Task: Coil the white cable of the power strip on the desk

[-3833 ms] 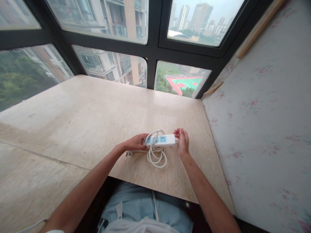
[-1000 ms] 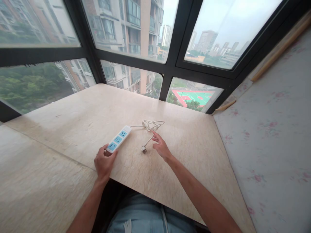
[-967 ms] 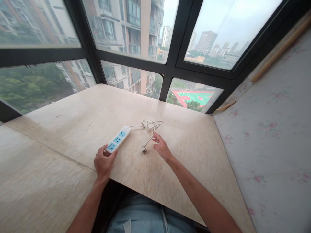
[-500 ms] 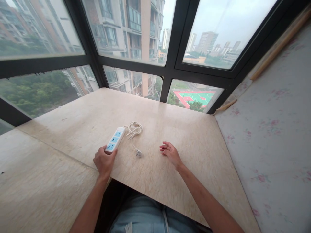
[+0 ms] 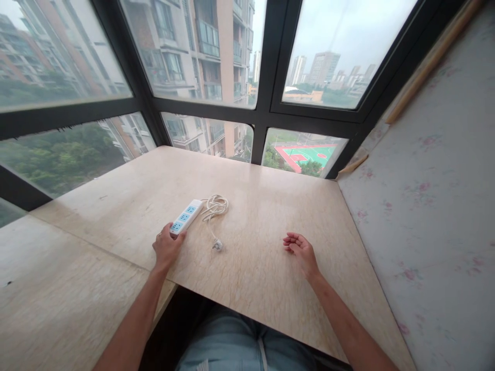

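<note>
A white power strip [image 5: 187,217] with three blue socket panels lies at a slant on the marble-patterned counter [image 5: 247,206]. Thumb and fingers of my left hand [image 5: 168,244] grip its near end from both sides. From the far end runs a white cord [image 5: 216,205], bunched in loose loops. Its plug [image 5: 217,245] rests on the stone nearer to me, right of the strip. Well to the right of the plug, my right hand [image 5: 301,251] is held with fingers apart and slightly curled, nothing in it.
Dark window frames [image 5: 209,111] border the counter at the back and left. On the right stands a wall with floral wallpaper [image 5: 417,221]. A seam [image 5: 100,247] crosses the counter at left, and its front edge lies just before my lap [image 5: 232,340].
My right hand has moved to the right, farther from the plug. My left hand still grips the power strip, which has hardly shifted. The view has turned slightly.
</note>
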`<state>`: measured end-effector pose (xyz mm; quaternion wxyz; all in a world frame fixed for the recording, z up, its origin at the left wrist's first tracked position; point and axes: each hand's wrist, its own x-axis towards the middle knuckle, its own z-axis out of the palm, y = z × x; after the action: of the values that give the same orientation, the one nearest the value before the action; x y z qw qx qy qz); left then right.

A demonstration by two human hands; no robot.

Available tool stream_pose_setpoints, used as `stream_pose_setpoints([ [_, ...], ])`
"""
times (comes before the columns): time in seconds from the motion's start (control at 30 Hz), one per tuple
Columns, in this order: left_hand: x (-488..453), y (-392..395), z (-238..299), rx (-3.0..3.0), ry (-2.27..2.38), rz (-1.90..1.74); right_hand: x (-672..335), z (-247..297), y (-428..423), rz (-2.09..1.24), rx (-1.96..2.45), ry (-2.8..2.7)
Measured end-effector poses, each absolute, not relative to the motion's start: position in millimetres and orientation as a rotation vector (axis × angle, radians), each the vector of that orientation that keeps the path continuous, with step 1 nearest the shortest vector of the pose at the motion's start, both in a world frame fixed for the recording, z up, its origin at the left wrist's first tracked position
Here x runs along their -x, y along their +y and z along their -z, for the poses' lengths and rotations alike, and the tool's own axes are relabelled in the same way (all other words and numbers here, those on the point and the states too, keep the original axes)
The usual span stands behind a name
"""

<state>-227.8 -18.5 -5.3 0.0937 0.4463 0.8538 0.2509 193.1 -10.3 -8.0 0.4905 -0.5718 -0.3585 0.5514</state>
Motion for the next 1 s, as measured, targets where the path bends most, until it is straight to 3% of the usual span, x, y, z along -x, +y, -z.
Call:
stream_pose_setpoints([
  [0.1,213.0,-26.6,7.1,-1.401,2.576,-0.801,-212.7,10.3,-19.2,-1.238,1.433,-0.877],
  [0.2,175.8,-40.0,10.4,-1.688,2.536,-1.111,-235.8,12.5,-25.5,-1.143,1.477,-0.870],
  [0.37,80.0,-63.5,3.5,-2.147,1.912,-1.581,-267.2,19.7,-29.3,-1.045,1.497,-0.817],
  [0.57,3.6,-65.7,23.7,-2.223,1.390,-1.354,-268.1,28.1,-36.0,-1.022,1.514,-0.894],
  [1.0,-3.5,-43.4,51.6,-2.156,1.401,-1.259,-266.3,36.8,-34.3,-1.016,1.468,-0.930],
])
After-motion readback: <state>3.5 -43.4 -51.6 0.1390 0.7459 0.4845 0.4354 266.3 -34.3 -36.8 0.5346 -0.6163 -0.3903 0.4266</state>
